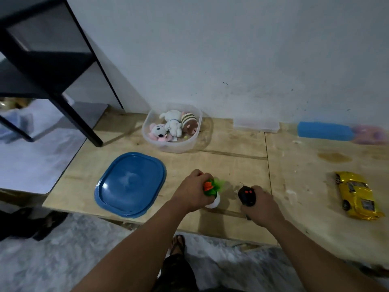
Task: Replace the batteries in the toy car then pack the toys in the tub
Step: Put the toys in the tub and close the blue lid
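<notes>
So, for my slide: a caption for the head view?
Left hand grips toy plant, right hand holds remote; tub awaits.

Left hand point(192, 191) around toy plant point(212, 191)

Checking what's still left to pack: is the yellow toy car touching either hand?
Apart. The head view shows the yellow toy car alone on the board, bare wood between it and the right hand; the left hand is farther away.

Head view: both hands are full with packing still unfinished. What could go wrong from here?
1. The left hand grips the small potted plant by its foliage; the pot may slip.
2. The yellow toy car lies near the board's edge and could get knocked off.
3. The tub already holds plush toys, so space may run short.
</notes>
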